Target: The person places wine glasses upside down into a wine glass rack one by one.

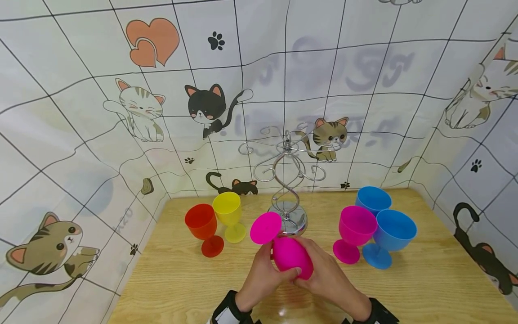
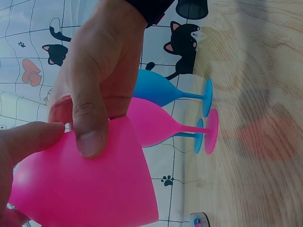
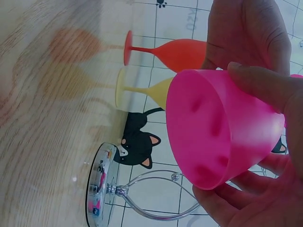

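Note:
A pink plastic goblet [image 1: 292, 257] is held upside down and tilted above the table, its round foot [image 1: 265, 228] raised at the upper left. My left hand [image 1: 264, 273] grips it from the left, the thumb lying across the bowl. From the right, my right hand [image 1: 323, 272] wraps its fingers around the bowl. In the right wrist view the goblet's open mouth [image 3: 199, 127] shows, with the fingertips of the right hand [image 3: 265, 189] against its side. The left wrist view shows the right thumb pressing on the bowl [image 2: 90, 184].
Behind the hands stands a silver wire rack [image 1: 287, 180] with curled arms and a round base [image 1: 297, 220]. To the left are a red goblet [image 1: 201, 222] and a yellow goblet [image 1: 227, 209]. Another pink goblet [image 1: 357, 225] and two blue goblets [image 1: 394, 230] stand on the right of the wooden table [image 1: 182, 288].

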Motion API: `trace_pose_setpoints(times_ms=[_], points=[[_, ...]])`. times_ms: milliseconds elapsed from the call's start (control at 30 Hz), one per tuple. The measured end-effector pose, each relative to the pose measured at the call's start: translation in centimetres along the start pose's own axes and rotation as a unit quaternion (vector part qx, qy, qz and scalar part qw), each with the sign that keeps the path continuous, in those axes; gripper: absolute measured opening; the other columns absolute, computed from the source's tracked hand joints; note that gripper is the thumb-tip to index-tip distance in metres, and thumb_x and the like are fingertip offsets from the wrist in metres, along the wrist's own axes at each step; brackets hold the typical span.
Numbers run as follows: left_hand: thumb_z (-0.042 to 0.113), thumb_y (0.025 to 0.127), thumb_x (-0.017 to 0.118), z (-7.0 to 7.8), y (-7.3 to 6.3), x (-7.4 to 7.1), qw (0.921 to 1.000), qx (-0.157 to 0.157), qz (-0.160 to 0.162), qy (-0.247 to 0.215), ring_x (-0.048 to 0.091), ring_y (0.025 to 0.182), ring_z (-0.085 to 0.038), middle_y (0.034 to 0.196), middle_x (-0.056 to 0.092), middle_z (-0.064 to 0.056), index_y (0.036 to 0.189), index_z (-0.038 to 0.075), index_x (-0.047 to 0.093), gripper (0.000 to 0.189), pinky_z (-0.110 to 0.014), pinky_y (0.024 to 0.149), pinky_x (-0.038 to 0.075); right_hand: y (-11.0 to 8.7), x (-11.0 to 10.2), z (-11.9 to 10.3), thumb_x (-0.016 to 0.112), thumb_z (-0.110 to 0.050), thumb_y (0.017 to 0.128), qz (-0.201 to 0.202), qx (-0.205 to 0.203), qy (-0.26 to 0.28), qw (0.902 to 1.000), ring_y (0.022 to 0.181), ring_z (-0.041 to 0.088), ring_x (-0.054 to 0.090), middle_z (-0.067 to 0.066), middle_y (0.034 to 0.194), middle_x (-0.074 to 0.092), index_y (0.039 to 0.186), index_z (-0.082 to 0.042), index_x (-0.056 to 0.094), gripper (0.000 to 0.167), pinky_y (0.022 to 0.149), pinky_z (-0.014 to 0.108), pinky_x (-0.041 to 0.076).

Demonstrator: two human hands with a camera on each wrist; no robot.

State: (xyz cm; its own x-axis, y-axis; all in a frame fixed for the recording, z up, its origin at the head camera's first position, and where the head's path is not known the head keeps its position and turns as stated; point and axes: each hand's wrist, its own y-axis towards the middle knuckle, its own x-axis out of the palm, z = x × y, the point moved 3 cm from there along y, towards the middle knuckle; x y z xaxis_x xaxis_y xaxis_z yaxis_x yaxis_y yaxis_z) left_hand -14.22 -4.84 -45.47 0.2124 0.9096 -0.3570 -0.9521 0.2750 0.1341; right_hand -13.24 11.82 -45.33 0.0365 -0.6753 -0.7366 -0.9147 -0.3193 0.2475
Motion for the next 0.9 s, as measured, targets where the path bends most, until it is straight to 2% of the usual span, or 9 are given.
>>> trace_pose_setpoints(times_ms=[200,367,467,567,767,900], points=[[0.034,0.075,0.084,0.2,-0.1,-0.2,0.9999,0.01,0.003,0.005,0.058,0.118,-0.018,0.137,0.053,0.005,0.141,0.026,0.038,0.081,-0.027,0.094,0.053,0.0,0.2,0.0,0.094,-0.026,0.061,0.021,-0.002,0.004,0.9998,0.114,0.021,0.062,-0.001,0.134,0.057,0.141,-0.016,0.044,0.094,0.083,0.035,0.06],[0.038,0.076,0.083,0.4,-0.2,-0.4,1.0,-0.002,0.003,-0.002,0.05,0.126,-0.02,0.14,0.049,0.007,0.144,0.028,0.034,0.085,-0.039,0.1,0.049,0.0,0.1,0.3,0.093,-0.028,0.063,0.042,0.029,0.034,0.9981,0.117,0.022,0.061,0.001,0.135,0.057,0.142,-0.013,0.044,0.095,0.086,0.037,0.059],[0.037,0.076,0.083,0.4,-0.2,-0.7,0.9998,0.009,0.012,-0.013,0.044,0.133,-0.02,0.145,0.044,0.009,0.146,0.031,0.031,0.088,-0.046,0.106,0.045,-0.1,0.0,0.6,0.091,-0.032,0.066,0.06,0.041,0.067,0.9951,0.12,0.024,0.059,0.002,0.137,0.056,0.144,-0.013,0.042,0.095,0.089,0.04,0.058],[0.036,0.077,0.082,0.6,-0.2,-0.8,0.9992,0.028,0.02,-0.02,0.039,0.138,-0.019,0.149,0.041,0.01,0.148,0.031,0.029,0.089,-0.048,0.11,0.042,-0.3,0.0,0.8,0.089,-0.034,0.069,0.079,0.034,0.101,0.9911,0.121,0.024,0.06,0.003,0.138,0.055,0.145,-0.013,0.039,0.094,0.093,0.042,0.057],[0.034,0.079,0.081,0.7,-0.3,-0.9,0.9984,0.04,0.019,-0.034,0.036,0.142,-0.021,0.153,0.038,0.008,0.15,0.029,0.028,0.09,-0.053,0.111,0.04,-0.5,0.1,1.0,0.088,-0.03,0.072,0.093,0.027,0.161,0.9822,0.122,0.024,0.061,0.004,0.14,0.052,0.147,-0.012,0.035,0.094,0.098,0.029,0.053],[0.034,0.079,0.081,0.5,-0.2,-0.6,0.9982,0.034,0.006,-0.049,0.037,0.141,-0.022,0.152,0.039,0.008,0.149,0.036,0.028,0.089,-0.057,0.112,0.037,-0.7,0.4,1.0,0.088,-0.026,0.072,0.089,0.034,0.185,0.9781,0.121,0.024,0.061,0.005,0.14,0.052,0.148,-0.012,0.034,0.094,0.098,0.026,0.052]])
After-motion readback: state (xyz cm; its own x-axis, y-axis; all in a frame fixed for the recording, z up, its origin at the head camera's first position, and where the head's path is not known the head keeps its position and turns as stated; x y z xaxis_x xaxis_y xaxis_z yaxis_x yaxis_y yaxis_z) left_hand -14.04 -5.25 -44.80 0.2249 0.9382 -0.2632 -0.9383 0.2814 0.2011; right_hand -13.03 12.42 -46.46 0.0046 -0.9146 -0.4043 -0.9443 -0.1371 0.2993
